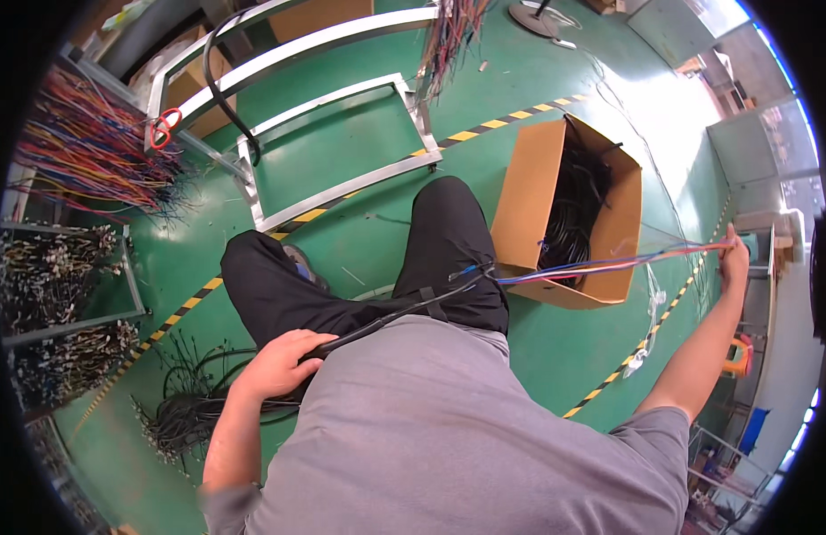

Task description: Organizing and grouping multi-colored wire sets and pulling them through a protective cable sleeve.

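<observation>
My left hand [283, 361] is closed round a black cable sleeve [377, 326] beside my waist. The sleeve runs across my lap to its end above my right thigh. From there red, blue and pale wires [609, 262] stretch in a tight bundle out to the right. Far out at arm's length, my right hand [735, 257] grips the other end of these wires. A short blue piece [464, 271] shows near the sleeve's end. Beside my left hand lies a heap of black cables [194, 415], partly hidden behind my forearm.
An open cardboard box [526, 192] with coiled black cable [578, 209] stands under the stretched wires. Ahead is a metal frame [341, 194], with red-handled scissors [166, 129] hanging nearby. Bundles of coloured wires [101, 143] and racks of cables [61, 290] line the left.
</observation>
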Available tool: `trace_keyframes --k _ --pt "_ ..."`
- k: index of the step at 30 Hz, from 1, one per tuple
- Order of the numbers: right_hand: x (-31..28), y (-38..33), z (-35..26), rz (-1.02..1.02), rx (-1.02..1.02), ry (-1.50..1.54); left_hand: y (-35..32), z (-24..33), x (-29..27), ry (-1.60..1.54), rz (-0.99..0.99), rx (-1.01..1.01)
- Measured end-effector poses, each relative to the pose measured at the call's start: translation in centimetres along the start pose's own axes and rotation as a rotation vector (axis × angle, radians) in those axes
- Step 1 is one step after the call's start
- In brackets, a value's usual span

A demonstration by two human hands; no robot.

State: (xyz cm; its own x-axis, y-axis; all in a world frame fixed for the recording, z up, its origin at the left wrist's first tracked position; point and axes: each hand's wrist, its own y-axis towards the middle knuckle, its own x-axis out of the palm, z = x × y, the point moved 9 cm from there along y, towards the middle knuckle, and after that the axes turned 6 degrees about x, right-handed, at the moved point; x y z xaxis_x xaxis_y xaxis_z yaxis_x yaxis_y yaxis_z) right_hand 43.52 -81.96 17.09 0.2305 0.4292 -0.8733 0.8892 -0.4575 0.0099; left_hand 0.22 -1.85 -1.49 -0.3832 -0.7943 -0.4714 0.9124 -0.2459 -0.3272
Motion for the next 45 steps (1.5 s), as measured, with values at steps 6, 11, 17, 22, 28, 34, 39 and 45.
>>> trace_keyframes --k 6,11,17,22,28,34,39,45 --pt "0.4 -5.4 11.7 0.101 0.225 1.054 8.3 5.3 3.6 -0.068 -0.248 0.344" --pt "-9.2 -10.1 22.3 0.622 0.069 1.087 13.9 9.0 7.4 0.195 -0.327 0.416" --pt "-7.8 -13.3 25.5 0.216 0.201 1.729 16.1 6.1 10.5 0.15 -0.366 0.473" --pt "-16.6 -11.0 33.0 0.179 0.357 1.372 16.7 6.5 11.0 0.197 -0.432 0.516" --pt "-1.9 -11.5 8.8 0.098 0.149 0.44 17.1 10.3 7.5 0.341 -0.231 0.417" --pt "16.1 -32.5 -20.8 -0.182 -0.726 0.228 20.0 18.3 10.1 -0.804 -0.424 0.41" --pt "26.9 -46.5 -25.0 -0.582 -0.625 0.232 23.2 15.7 7.0 -1.415 -0.085 0.182" --pt "32.1 -50.8 -25.7 -1.194 -0.621 0.329 19.4 -0.4 -2.0 -1.834 0.782 -0.09"
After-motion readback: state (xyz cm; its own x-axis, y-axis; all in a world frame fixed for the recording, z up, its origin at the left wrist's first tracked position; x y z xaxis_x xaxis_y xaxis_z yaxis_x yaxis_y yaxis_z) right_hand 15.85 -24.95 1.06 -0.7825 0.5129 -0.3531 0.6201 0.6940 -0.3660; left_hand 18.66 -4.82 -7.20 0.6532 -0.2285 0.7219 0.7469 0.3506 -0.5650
